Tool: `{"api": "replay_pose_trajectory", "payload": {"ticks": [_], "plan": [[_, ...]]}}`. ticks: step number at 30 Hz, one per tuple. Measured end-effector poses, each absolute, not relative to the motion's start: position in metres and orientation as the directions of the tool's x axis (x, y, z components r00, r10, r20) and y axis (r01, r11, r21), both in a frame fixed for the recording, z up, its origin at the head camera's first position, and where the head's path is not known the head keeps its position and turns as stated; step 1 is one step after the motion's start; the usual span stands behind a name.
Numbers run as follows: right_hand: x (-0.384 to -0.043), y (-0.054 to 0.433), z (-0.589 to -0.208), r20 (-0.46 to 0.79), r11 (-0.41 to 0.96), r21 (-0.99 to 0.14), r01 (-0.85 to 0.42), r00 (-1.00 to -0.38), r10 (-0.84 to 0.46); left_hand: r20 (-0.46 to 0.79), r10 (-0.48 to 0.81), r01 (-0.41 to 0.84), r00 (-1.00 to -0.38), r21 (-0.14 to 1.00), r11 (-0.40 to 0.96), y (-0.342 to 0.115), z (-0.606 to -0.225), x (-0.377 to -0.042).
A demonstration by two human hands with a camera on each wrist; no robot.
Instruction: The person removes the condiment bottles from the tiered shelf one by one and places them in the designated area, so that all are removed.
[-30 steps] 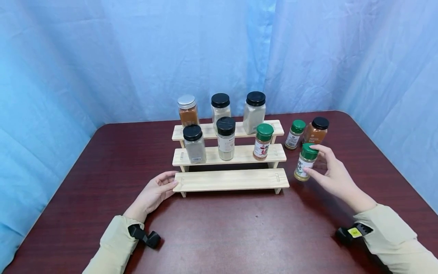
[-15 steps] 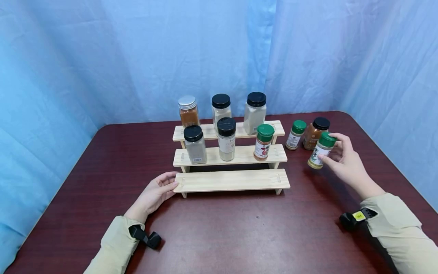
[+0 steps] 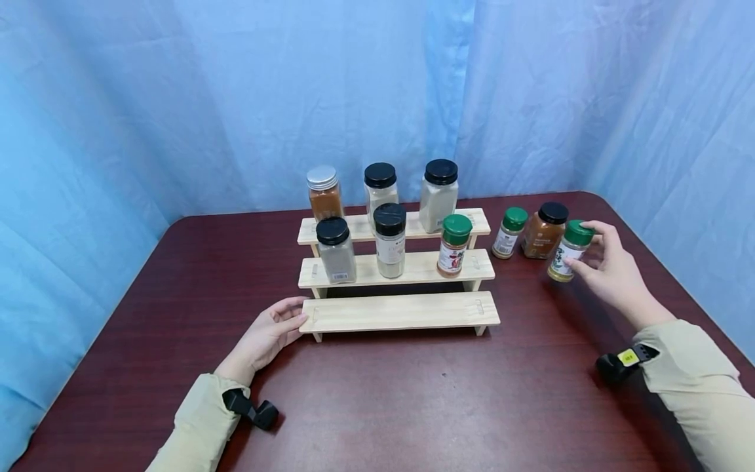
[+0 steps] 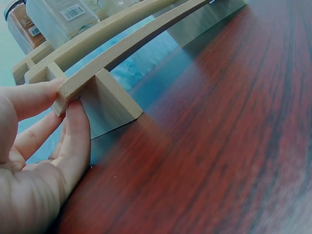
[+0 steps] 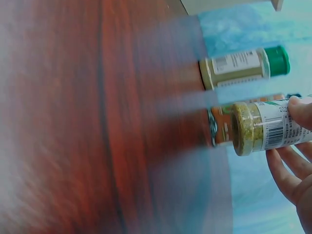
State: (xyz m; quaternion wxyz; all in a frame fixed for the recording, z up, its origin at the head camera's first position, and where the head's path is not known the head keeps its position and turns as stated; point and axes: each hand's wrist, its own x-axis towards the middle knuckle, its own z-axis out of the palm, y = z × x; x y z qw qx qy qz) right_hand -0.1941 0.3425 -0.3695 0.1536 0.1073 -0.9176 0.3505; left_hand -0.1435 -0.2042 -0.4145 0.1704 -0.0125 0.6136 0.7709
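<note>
At the left end of a three-tier wooden spice rack, my left hand pinches the corner of the lowest shelf between thumb and fingers. The left wrist view shows the thumb and fingertips on the shelf end. My right hand grips a spice jar with a green lid and white label. In the right wrist view this jar holds yellow-green bits, and its base is off the table. Beside it stand an orange-brown jar with a black lid and a smaller green-lidded jar.
Three jars, one silver-lidded, stand on the top shelf. On the middle shelf are a square black-lidded jar, a round black-lidded shaker and a green-lidded jar. A blue curtain hangs around the dark red table.
My right hand has carried the green-lidded jar away from the rack, rightward and back, to the right of the orange-brown jar. My left hand stays on the rack.
</note>
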Motion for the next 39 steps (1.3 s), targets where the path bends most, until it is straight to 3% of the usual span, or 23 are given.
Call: {"api": "replay_pose_trajectory", "payload": {"ticks": [15, 30, 39], "plan": [[-0.213, 0.374, -0.376, 0.233, 0.732, -0.675, -0.098, -0.969, 0.085, -0.225, 0.243, -0.273, -0.944, 0.944, -0.184, -0.203, -0.415, -0.144], [-0.221, 0.373, -0.375, 0.22, 0.776, -0.624, -0.091, -0.974, 0.063, -0.22, 0.245, -0.263, -0.944, 0.951, -0.162, -0.204, -0.415, -0.146], [-0.222, 0.376, -0.381, 0.278, 0.806, -0.58, -0.122, -0.959, 0.055, -0.216, 0.24, -0.255, -0.946, 0.955, -0.149, -0.205, -0.417, -0.144]]}}
